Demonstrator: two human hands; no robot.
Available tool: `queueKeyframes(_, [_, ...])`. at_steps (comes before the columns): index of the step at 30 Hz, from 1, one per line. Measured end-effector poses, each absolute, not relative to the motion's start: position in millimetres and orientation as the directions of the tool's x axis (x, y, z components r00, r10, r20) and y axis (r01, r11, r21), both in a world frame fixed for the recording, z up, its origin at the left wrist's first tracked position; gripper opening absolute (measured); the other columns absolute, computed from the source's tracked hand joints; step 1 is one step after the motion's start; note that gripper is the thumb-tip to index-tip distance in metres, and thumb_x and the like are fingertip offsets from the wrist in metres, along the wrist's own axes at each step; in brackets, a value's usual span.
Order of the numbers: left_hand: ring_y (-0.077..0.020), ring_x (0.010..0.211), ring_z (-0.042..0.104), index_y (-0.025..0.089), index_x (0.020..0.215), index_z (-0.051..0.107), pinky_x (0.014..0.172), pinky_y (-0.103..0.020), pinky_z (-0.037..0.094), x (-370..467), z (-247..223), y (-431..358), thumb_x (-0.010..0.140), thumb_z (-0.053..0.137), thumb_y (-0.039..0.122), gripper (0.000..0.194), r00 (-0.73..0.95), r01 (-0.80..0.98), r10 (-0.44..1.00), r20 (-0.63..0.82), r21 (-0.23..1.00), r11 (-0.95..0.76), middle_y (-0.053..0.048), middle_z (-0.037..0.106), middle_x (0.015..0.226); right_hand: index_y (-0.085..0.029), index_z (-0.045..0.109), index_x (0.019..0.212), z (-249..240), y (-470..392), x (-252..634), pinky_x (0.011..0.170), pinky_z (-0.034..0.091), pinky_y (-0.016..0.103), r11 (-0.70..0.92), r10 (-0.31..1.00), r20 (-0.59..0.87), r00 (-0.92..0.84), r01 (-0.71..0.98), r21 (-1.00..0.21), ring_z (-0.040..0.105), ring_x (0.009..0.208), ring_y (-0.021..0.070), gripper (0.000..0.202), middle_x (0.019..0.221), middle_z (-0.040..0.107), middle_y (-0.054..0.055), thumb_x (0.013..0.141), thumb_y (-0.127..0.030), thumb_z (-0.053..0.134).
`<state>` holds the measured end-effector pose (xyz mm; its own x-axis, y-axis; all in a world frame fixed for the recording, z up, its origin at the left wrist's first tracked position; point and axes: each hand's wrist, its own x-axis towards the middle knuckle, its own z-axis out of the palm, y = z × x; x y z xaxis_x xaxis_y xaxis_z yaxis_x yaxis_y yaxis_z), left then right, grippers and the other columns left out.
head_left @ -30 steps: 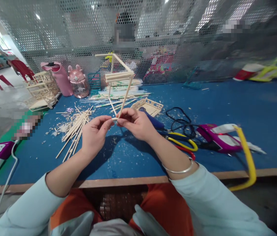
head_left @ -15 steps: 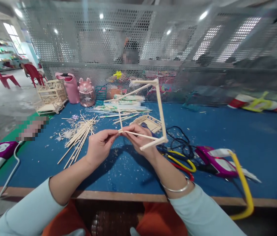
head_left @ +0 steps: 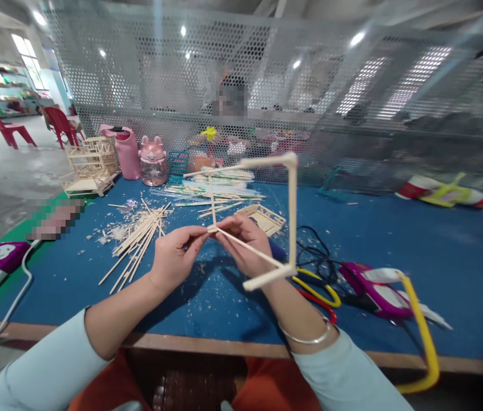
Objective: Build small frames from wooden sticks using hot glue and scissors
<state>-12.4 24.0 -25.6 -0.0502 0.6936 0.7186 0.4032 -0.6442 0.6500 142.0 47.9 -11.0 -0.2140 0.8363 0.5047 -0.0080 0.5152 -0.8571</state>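
A frame of thin wooden sticks (head_left: 292,214) hangs in the air over the table, its far corners tilted toward me on the right. My left hand (head_left: 177,254) pinches one corner of it between thumb and fingers. Pressed at that same corner is my right hand (head_left: 245,245), its fingers closed round the joint. The fingertips of both hands meet there, and they partly hide the joint. Left of my hands lies a loose pile of wooden sticks (head_left: 141,240). Behind my right hand sits a small wooden tray-like piece (head_left: 269,220), partly covered.
On the right lie a purple glue gun (head_left: 374,291) with a yellow handle or tube (head_left: 421,331), pliers with yellow and red grips (head_left: 321,288), and a black cord (head_left: 316,245). A pink bottle (head_left: 128,154), a jar (head_left: 154,165) and a wooden model (head_left: 89,165) stand behind, before a perforated screen (head_left: 160,68).
The wooden frame has tilted and swung toward me, its right side moving right and lower. Both hands keep their pinch on the same corner.
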Motion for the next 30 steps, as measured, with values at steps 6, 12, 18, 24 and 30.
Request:
queueKeyframes(6, [-0.0126,0.065,0.066,0.019,0.086,0.071,0.063,-0.022,0.053,-12,-27,24,0.08,0.061,0.023,0.012,-0.035,0.388,0.66,0.75,0.619,-0.683,-0.005,0.073,0.079,-0.02,0.06,0.076,-5,44,141,0.062,0.051,0.029,0.544,0.831,0.527,-0.177,0.062,-0.837,0.062,0.067,0.0155,0.023,0.073,0.067,0.003,0.071,-0.041,0.069])
queueKeyframes(12, [-0.0136,0.069,0.068,0.019,0.087,0.071,0.065,-0.024,0.055,-12,-28,23,0.082,0.059,0.022,0.014,-0.013,0.399,0.651,0.759,0.6,-0.693,-0.005,0.074,0.08,-0.021,0.061,0.074,2,39,142,0.059,0.05,0.03,0.583,0.812,0.56,-0.164,0.19,-0.79,0.061,0.064,0.0162,0.022,0.07,0.067,0.004,0.075,-0.043,0.064])
queueKeyframes(18, [-0.0134,0.067,0.067,0.021,0.088,0.072,0.065,-0.024,0.055,-13,-30,24,0.08,0.06,0.022,0.014,-0.019,0.405,0.649,0.76,0.6,-0.69,-0.004,0.074,0.079,-0.021,0.06,0.073,1,38,142,0.056,0.048,0.029,0.59,0.807,0.569,-0.158,0.267,-0.762,0.059,0.06,0.0158,0.023,0.066,0.066,0.003,0.076,-0.044,0.063])
queueKeyframes(24, [-0.0137,0.068,0.067,0.02,0.084,0.071,0.065,-0.024,0.055,-11,-31,22,0.079,0.062,0.025,0.012,-0.049,0.344,0.666,0.745,0.638,-0.689,-0.005,0.073,0.079,-0.021,0.061,0.074,0,38,146,0.061,0.048,0.029,0.618,0.78,0.604,-0.164,0.355,-0.701,0.061,0.066,0.0172,0.024,0.071,0.068,0.004,0.077,-0.044,0.061])
queueKeyframes(30, [-0.0139,0.07,0.065,0.018,0.114,0.06,0.058,-0.022,0.053,-17,-20,24,0.075,0.062,0.051,0.051,-0.055,-0.047,0.821,0.569,0.82,-0.571,-0.007,0.07,0.084,-0.021,0.061,0.078,0,40,152,0.063,0.046,0.029,0.666,0.744,0.617,-0.256,0.359,-0.654,0.061,0.07,0.0166,0.019,0.076,0.067,0.004,0.083,-0.039,0.056])
